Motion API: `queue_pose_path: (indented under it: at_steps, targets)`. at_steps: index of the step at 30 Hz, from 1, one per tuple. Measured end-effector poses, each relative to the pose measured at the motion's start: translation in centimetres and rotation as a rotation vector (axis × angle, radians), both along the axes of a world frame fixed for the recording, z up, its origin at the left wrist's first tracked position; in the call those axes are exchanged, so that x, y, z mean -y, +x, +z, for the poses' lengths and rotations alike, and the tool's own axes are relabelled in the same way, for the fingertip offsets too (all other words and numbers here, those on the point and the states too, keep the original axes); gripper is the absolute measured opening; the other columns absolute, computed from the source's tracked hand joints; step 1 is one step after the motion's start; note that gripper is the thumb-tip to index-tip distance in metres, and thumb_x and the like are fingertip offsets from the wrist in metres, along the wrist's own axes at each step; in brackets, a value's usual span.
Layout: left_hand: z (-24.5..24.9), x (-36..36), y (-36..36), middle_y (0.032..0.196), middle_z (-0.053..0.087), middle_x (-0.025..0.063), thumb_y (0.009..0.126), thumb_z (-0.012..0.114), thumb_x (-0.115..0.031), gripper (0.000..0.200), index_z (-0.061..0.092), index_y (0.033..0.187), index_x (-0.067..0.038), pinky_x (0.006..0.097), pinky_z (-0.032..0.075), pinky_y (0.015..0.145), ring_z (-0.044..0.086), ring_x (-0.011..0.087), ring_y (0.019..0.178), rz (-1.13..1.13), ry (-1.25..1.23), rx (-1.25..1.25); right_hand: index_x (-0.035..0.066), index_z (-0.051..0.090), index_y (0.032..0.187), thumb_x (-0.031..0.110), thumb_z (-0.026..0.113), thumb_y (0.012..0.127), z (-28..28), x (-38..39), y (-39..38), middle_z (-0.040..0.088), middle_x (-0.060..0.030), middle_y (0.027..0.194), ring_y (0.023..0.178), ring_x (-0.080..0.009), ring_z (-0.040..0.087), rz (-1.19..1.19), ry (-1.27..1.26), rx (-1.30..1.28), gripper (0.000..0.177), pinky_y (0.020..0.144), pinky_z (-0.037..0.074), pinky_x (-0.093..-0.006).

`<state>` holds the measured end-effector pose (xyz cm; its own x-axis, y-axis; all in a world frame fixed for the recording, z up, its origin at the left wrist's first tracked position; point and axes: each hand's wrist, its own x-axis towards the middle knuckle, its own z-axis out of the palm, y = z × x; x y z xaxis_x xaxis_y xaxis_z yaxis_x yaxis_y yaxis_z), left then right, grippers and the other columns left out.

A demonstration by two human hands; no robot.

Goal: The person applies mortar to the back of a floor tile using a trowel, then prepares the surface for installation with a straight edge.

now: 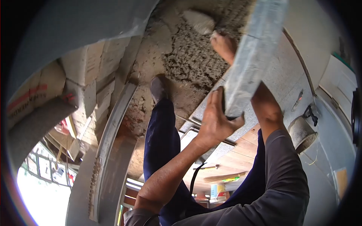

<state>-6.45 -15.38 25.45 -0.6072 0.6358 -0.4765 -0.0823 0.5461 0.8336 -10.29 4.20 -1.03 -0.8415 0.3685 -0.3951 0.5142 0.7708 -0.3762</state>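
My left hand (217,126) is closed around the near end of a long, grey, mortar-smeared metal straightedge (252,60), its thumb on one side and its fingers on the other. The bar is raised at a slant and slightly blurred. My right forearm passes behind it. Past its left side my right hand (223,45) shows, blurred, with the fingers curled in; what they hold, if anything, is hidden. Close to those knuckles lies a flat, pale, mortar-coloured piece (199,22). Rough, crumbly mortar (192,56) covers the floor beneath.
Grey tiles (288,75) border the mortar on the right. A mortar-stained bucket (301,133) stands by the wall. Stacked cartons (85,62) and another long metal bar (113,143) are at left. My shoe (159,88) rests beside the mortar. A paint pail (218,193) is behind.
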Motion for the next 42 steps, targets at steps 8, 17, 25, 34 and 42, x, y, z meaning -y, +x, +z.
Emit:
queue_pose_path:
  at_steps: [8,17,25,34,42]
  targets:
    - [0.2,-0.1,-0.3,0.088,0.059,0.0087,0.081,0.073,-0.01,0.049,0.047,0.119,0.004,0.0299,0.052,0.067,0.06,0.0162,0.077,0.259,-0.087,0.277,0.0,0.061,0.09,0.017,0.062,0.085,1.4,5.8,4.7,0.065,-0.0174,0.076,0.056,-0.0279,0.065,-0.12,0.057,-0.393,0.018,0.049,0.054,-0.0403]
    - [-2.8,0.8,0.8,0.102,0.068,0.0104,0.086,0.072,-0.024,0.043,0.062,0.116,0.005,0.035,0.048,0.092,0.065,0.0196,0.092,0.362,-0.101,0.107,0.003,0.06,0.092,0.023,0.065,0.087,2.5,6.5,9.7,0.065,-0.0153,0.078,0.067,-0.0312,0.068,-0.223,-0.174,-0.272,0.021,0.06,0.056,-0.0404]
    - [-3.1,-0.3,1.4,0.108,0.065,0.0113,0.086,0.071,-0.022,0.043,0.06,0.12,0.002,0.0345,0.047,0.092,0.062,0.0208,0.099,0.314,-0.109,0.02,0.0,0.06,0.094,0.023,0.064,0.089,4.7,4.4,13.0,0.065,-0.0197,0.088,0.076,-0.036,0.068,-0.356,-0.242,-0.379,0.024,0.068,0.057,-0.0447]
    - [-1.8,-1.3,1.6,0.115,0.063,0.0127,0.085,0.071,-0.022,0.044,0.06,0.12,0.003,0.037,0.042,0.099,0.058,0.0248,0.107,0.302,-0.147,0.021,-0.001,0.062,0.095,0.024,0.059,0.089,6.2,2.1,13.2,0.066,-0.0227,0.09,0.079,-0.0386,0.068,-0.297,-0.312,-0.216,0.026,0.071,0.056,-0.0481]
    - [-3.4,0.2,1.3,0.108,0.064,0.0098,0.086,0.071,-0.024,0.041,0.06,0.116,0.001,0.0359,0.045,0.095,0.061,0.0217,0.099,0.319,-0.125,0.032,0.001,0.059,0.097,0.025,0.055,0.09,4.8,2.5,14.9,0.065,-0.021,0.095,0.085,-0.0379,0.067,-0.439,-0.291,-0.188,0.025,0.075,0.055,-0.0469]
